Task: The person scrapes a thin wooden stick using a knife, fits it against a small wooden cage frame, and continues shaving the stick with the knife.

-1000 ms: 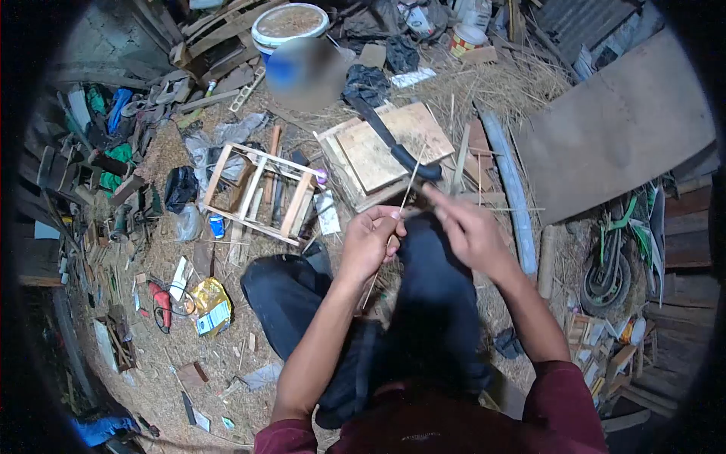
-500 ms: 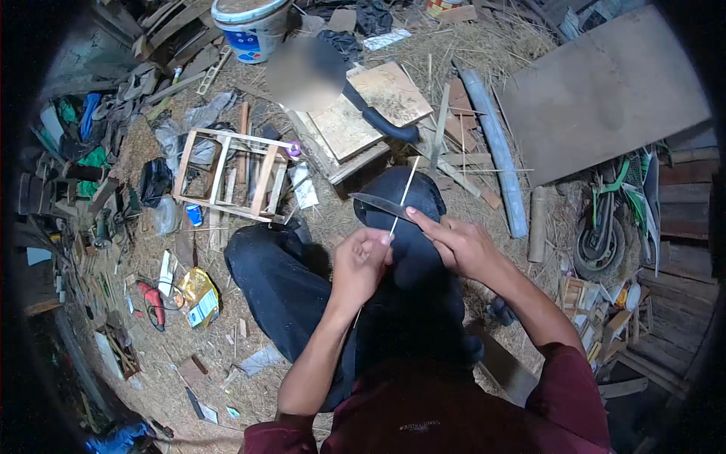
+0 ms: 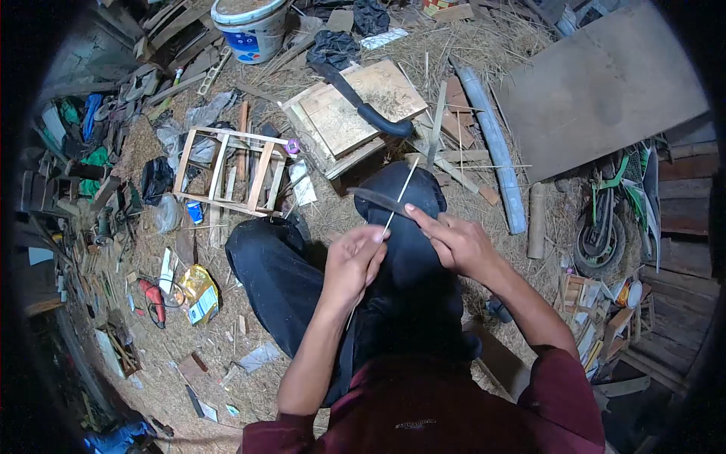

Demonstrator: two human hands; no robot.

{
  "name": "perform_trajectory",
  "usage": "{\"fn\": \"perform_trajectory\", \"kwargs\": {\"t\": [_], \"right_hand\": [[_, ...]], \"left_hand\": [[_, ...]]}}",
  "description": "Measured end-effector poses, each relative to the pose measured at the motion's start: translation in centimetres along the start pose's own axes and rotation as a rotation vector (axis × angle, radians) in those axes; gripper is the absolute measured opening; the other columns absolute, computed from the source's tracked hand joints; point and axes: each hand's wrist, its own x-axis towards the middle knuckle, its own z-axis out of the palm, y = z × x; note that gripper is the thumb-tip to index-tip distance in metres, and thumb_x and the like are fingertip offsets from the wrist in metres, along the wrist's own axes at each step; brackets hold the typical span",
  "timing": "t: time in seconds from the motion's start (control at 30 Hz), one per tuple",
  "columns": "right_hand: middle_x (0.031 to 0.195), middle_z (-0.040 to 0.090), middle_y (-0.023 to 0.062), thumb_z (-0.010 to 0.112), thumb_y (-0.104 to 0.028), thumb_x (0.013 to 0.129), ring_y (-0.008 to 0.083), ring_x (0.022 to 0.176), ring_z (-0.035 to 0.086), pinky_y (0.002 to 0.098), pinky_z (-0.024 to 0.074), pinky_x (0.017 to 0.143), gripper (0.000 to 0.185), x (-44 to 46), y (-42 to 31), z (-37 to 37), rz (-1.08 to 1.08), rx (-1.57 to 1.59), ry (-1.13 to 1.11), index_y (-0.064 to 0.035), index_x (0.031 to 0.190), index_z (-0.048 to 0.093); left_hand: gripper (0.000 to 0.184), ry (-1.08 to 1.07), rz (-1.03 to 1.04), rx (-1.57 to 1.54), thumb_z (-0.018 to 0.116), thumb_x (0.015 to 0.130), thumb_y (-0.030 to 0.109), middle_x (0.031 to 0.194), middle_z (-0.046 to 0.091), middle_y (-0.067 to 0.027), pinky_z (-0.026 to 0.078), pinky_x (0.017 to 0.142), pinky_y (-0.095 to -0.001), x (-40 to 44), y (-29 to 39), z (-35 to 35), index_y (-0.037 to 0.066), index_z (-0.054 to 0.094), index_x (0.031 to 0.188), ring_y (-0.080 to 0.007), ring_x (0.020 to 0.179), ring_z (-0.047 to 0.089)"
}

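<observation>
Thin, straight, pale wood-like stick [image 3: 407,180] slants above the dark-trousered right knee [image 3: 427,189], its lower end running back past the left hand [image 3: 349,265]; the step in hand looks like paring it with the narrow, dark metal knife [image 3: 378,198], whose blade crosses it; the next stroke would call for a steady stick and a shallow blade angle; the left thumb and fingers are pinched closed on the stick; the right hand [image 3: 463,246] curls around the knife, handle hidden, one finger extended toward the blade.

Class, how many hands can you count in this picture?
2: the left hand, near the picture's centre, pinching a thin stick; the right hand, to its right, holding a knife. No others show.
</observation>
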Motion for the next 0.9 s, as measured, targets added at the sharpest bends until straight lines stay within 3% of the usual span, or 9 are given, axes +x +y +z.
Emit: {"fn": "perform_trajectory", "kwargs": {"t": [0.23,0.37,0.53,0.63,0.9], "right_hand": [[0.067,0.053,0.0138,0.06,-0.007,0.086,0.0341,0.058,0.057,0.0446,0.0489,0.054,0.062,0.4,0.6,-0.7,0.062,-0.01,0.018,-0.0262,0.144,0.049],[0.066,0.054,0.0145,0.06,-0.007,0.086,0.0337,0.057,0.057,0.0444,0.048,0.054,0.061,0.4,0.8,-0.9,0.036,0.026,0.031,-0.0253,0.143,0.051],[0.066,0.053,0.0142,0.06,-0.008,0.087,0.0335,0.057,0.057,0.044,0.0474,0.054,0.06,0.5,0.1,-1.7,-0.028,0.068,-0.104,-0.0255,0.143,0.051],[0.066,0.053,0.0134,0.061,-0.007,0.086,0.0331,0.058,0.058,0.043,0.0479,0.055,0.06,0.5,0.4,-1.2,-0.007,0.068,-0.053,-0.0253,0.143,0.052],[0.069,0.053,0.0131,0.06,-0.009,0.086,0.0349,0.056,0.059,0.0454,0.0506,0.051,0.067,-0.2,-0.9,-0.4,0.052,-0.113,-0.055,-0.0367,0.145,0.046]], "left_hand": [[0.017,-0.036,-0.13,-0.054,0.057,0.098,0.013,0.063,0.051,0.0003,0.022,0.037,-0.0208,1.2,0.5,0.8,-0.003,0.061,0.102,-0.0037,0.038,0.032],[0.016,0.015,-0.13,-0.117,0.057,0.097,0.012,0.062,0.05,0.0022,0.022,0.036,-0.0199,-2.1,-1.1,-0.4,-0.002,0.061,0.102,-0.0033,0.038,0.032],[0.018,0.001,-0.09,-0.077,0.058,0.098,0.015,0.063,0.051,0.0027,0.022,0.036,-0.0204,2.1,0.7,1.3,-0.002,0.061,0.103,-0.003,0.038,0.031],[0.019,-0.029,-0.114,-0.075,0.059,0.097,0.016,0.063,0.051,0.0026,0.022,0.035,-0.0205,2.3,0.7,1.2,-0.002,0.062,0.103,-0.003,0.038,0.031],[0.02,0.024,-0.143,-0.185,0.059,0.098,0.017,0.066,0.05,0.0002,0.024,0.037,-0.0189,-1.2,-0.6,0.1,-0.003,0.062,0.103,-0.0024,0.04,0.032]]}}
